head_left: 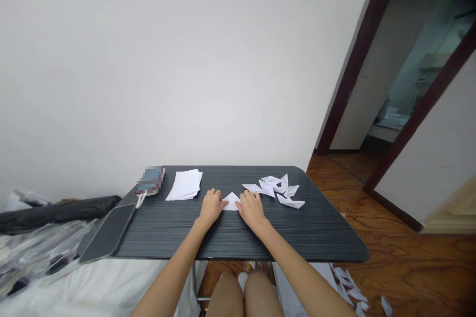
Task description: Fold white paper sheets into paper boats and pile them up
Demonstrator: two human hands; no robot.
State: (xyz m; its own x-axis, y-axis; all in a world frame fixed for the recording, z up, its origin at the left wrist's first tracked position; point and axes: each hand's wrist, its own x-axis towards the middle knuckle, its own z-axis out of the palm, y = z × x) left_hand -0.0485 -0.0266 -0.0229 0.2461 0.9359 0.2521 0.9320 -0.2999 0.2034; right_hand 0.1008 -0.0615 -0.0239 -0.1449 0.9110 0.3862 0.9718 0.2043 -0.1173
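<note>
A small folded sheet of white paper (pixel 231 201) lies on the dark table in front of me, its peak pointing away from me. My left hand (pixel 212 204) grips its left side, thumb on the paper and fingers curled down at the edge. On the opposite side, my right hand (pixel 251 207) has hold of it in the same way. Both hands partly hide the paper's side corners. Several folded white paper boats (pixel 268 187) lie in a loose group just beyond and right of my right hand, with one boat (pixel 290 201) nearer to me.
A stack of white paper (pixel 184 184) lies at the back left of the black table (pixel 167 237). Left of it are a pixelated packet (pixel 150 180) and a dark tablet-like slab (pixel 108 233) at the edge. More folded papers (pixel 349 287) lie low on the right.
</note>
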